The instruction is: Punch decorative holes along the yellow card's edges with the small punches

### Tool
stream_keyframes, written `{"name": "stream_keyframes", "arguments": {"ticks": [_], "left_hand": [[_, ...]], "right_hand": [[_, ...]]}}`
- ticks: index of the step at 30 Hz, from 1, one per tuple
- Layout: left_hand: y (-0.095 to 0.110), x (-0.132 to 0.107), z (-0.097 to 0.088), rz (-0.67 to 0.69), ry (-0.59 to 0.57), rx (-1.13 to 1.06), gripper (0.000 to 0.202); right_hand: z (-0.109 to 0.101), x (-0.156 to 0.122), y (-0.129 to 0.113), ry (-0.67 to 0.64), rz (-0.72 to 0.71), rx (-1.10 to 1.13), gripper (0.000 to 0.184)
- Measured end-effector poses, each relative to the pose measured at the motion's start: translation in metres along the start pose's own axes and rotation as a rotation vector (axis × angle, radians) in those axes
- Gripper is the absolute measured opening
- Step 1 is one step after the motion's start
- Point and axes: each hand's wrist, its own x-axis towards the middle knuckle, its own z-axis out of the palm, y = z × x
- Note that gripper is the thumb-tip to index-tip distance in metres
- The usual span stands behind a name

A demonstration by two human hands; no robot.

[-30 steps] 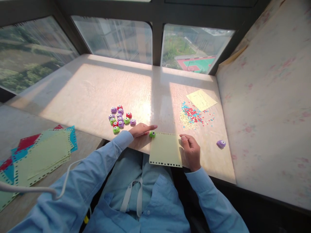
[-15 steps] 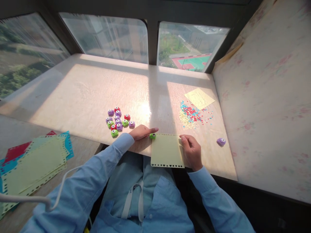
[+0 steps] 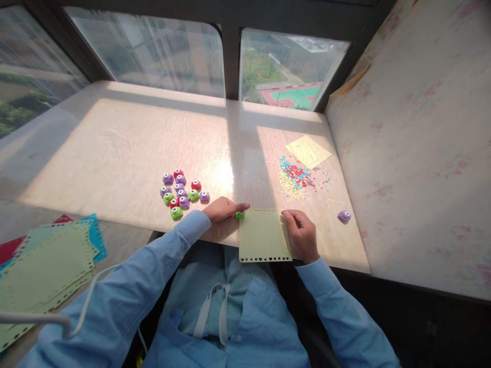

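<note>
A pale yellow sheet of paper (image 3: 264,235) lies over the table's front edge, with small heart and star holes along its near edge and more holes along its far edge. At its far left corner, my left hand (image 3: 222,208) is closed on a green craft punch (image 3: 240,214), thumb stretched across the top. The punch sits against the sheet's left edge. My right hand (image 3: 302,232) pinches the sheet's far right corner between thumb and fingers. Left of my left hand stand several red, purple and green craft punches (image 3: 183,201) in a cluster.
Red, blue and yellow paper bits (image 3: 297,176) are scattered at the right, beside a small yellow paper (image 3: 308,152). One purple punch (image 3: 344,216) stands near the wall. Punched coloured sheets (image 3: 53,266) lie at the left, by a white cable (image 3: 89,306).
The view has shifted slightly to the right. Both hands, the green punch and the sheet keep nearly the same places relative to one another.
</note>
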Motion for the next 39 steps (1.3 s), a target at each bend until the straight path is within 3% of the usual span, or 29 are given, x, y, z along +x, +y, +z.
{"name": "stream_keyframes", "arguments": {"ticks": [22,29,39], "left_hand": [[-0.0067,0.0041,0.0001,0.11,-0.03,-0.078,0.066],[-0.0015,0.005,-0.0024,0.001,-0.033,-0.06,0.06],[-0.0098,0.0068,0.0041,0.069,0.041,-0.036,0.062]], "right_hand": [[-0.0013,0.0021,-0.0011,-0.021,-0.053,-0.054,0.025],[-0.0013,0.0027,-0.0031,-0.025,-0.05,-0.046,0.025],[0.0002,0.0036,0.0002,-0.024,-0.061,-0.047,0.025]]}}
